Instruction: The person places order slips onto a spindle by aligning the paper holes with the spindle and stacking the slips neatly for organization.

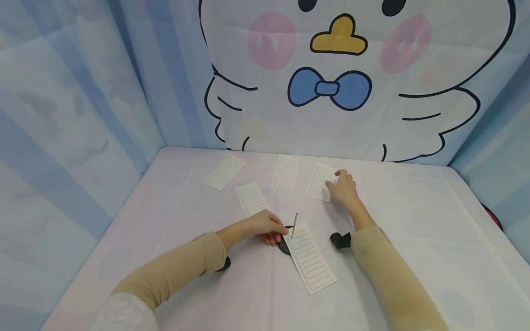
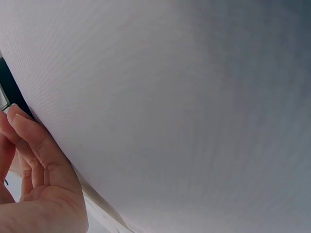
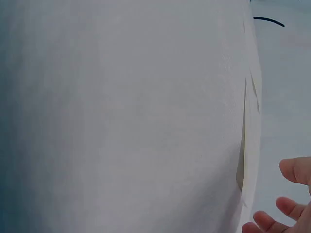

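Note:
My left hand [image 1: 267, 224] pinches the upper left corner of a white checklist card [image 1: 312, 262] with ruled lines and small boxes. A thin metal spike [image 1: 295, 223] stands up through that end of the card, over a dark round base [image 1: 283, 246]. In the left wrist view the fingers [image 2: 36, 145] are bent near the base's dark edge [image 2: 12, 85]. Further back, my right hand [image 1: 343, 187] hovers at the right edge of another checklist card [image 1: 319, 181], thumb and fingers apart. The right wrist view shows these fingers [image 3: 291, 208] holding nothing.
More checklist cards lie toward the back: one at left [image 1: 225, 172], one in the middle [image 1: 285, 172], and one [image 1: 251, 198] just behind my left hand. Pale cloth covers the table [image 1: 414, 220]. A printed curtain [image 1: 323, 124] hangs at its back edge.

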### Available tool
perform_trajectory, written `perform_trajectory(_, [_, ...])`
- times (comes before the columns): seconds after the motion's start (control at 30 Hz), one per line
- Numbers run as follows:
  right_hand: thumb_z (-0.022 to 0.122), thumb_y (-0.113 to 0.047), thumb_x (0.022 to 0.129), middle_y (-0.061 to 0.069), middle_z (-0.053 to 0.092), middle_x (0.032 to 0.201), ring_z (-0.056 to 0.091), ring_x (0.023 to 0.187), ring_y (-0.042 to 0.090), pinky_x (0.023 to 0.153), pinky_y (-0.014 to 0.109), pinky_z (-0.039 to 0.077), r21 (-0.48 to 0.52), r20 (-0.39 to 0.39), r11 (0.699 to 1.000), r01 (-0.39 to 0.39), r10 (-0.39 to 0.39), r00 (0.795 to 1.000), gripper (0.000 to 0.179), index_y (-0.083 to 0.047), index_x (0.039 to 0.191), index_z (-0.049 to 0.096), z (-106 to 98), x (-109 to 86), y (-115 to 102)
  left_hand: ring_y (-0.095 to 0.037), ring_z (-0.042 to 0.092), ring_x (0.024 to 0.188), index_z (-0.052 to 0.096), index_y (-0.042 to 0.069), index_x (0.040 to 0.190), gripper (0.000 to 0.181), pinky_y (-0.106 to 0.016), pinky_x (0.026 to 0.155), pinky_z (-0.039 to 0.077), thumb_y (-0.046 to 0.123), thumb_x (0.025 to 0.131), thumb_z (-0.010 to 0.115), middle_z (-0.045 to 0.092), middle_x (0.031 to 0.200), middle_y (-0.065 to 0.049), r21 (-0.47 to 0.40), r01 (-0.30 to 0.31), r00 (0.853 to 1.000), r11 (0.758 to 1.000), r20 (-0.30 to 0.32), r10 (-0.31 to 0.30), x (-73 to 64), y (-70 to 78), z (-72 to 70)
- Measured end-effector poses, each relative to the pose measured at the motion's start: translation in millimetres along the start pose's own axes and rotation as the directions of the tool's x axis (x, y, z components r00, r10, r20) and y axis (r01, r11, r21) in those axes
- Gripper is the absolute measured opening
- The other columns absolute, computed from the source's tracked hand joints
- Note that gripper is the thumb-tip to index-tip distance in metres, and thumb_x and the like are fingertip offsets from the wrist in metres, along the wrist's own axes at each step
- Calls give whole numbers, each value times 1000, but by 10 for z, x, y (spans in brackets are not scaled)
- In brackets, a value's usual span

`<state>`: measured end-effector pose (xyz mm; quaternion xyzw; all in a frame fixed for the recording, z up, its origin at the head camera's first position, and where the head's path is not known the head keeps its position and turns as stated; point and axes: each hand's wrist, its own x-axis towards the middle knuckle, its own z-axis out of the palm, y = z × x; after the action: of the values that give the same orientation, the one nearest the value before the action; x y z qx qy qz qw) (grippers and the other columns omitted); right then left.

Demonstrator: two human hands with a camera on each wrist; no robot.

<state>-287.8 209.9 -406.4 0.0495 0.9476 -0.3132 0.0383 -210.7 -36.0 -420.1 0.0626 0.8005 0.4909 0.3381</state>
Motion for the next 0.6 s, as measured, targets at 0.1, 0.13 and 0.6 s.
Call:
perform_trajectory(0.1, [43,-27,95,32,27,131,29,119,46,95,55,29,-14,0,998,-57,57,998,54,4,134,22,27,58,-16,-8,52,43,68,1,86,15,-17,41,42,16,83,66,57,56,-1,-8,-5,1000,1000,5,5,-6,0,-7])
perform_trajectory(0.13, [43,-28,95,31,26,131,28,119,45,96,55,28,-25,1,997,-70,71,998,55,4,134,21,38,79,-20,-8,52,43,68,1,86,15,-17,41,42,16,83,66,57,56,-1,-8,-7,1000,1000,7,7,-8,1,-9])
perform_trajectory(0.6, [37,-42,94,37,11,137,14,127,48,103,56,15,-293,53,946,-139,162,985,79,20,134,7,152,228,-51,-8,52,44,67,1,84,15,-18,42,42,16,84,66,58,56,-1,-17,-13,1000,1000,21,13,-15,-5,-21])
